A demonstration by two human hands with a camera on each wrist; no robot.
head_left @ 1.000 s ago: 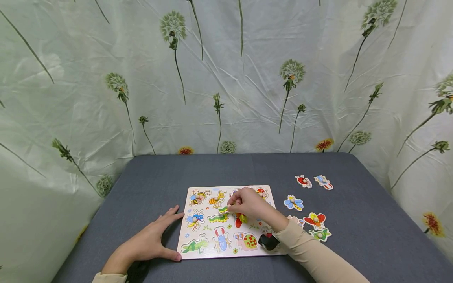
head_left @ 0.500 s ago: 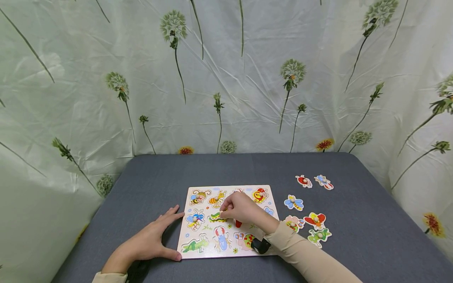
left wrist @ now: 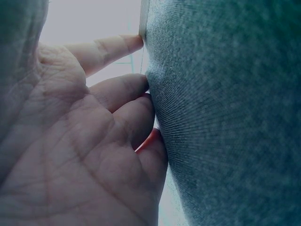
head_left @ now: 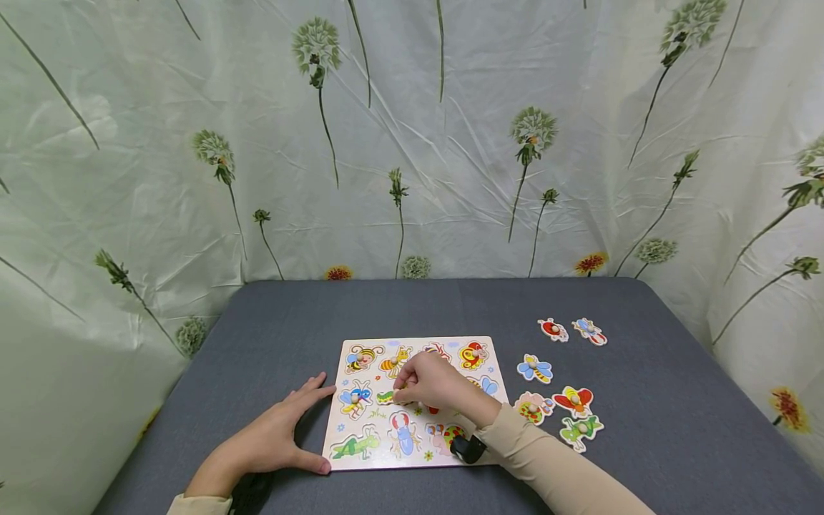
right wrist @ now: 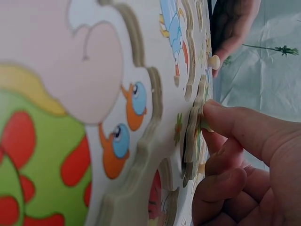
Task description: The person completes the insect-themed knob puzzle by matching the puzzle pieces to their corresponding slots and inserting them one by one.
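The wooden peg puzzle board (head_left: 373, 464) with insect pictures lies flat on the table. My right hand (head_left: 434, 386) pinches the small knob of a green caterpillar piece (head_left: 385, 398) between thumb and fingers, over the caterpillar recess mid-board. In the right wrist view this piece (right wrist: 192, 136) lies close against the board; whether it sits fully in its recess I cannot tell. The right hand covers part of the piece. My left hand (head_left: 273, 436) rests at the board's left side, fingers spread, thumb at the near left corner. Its fingertips touch the edge in the left wrist view.
Loose knobbed pieces lie right of the board: a ladybug (head_left: 553, 330), a blue-winged insect (head_left: 534, 368), a snail (head_left: 533, 407), a red-winged insect (head_left: 573, 402) and others. Knobbed pieces such as a bee (head_left: 360, 359) sit in the board. A flowered curtain (head_left: 463, 179) hangs behind the table.
My right hand has moved left and slightly nearer with the caterpillar piece, bringing it over the matching recess. More of the board's right side and the snail show. The left hand stays put.
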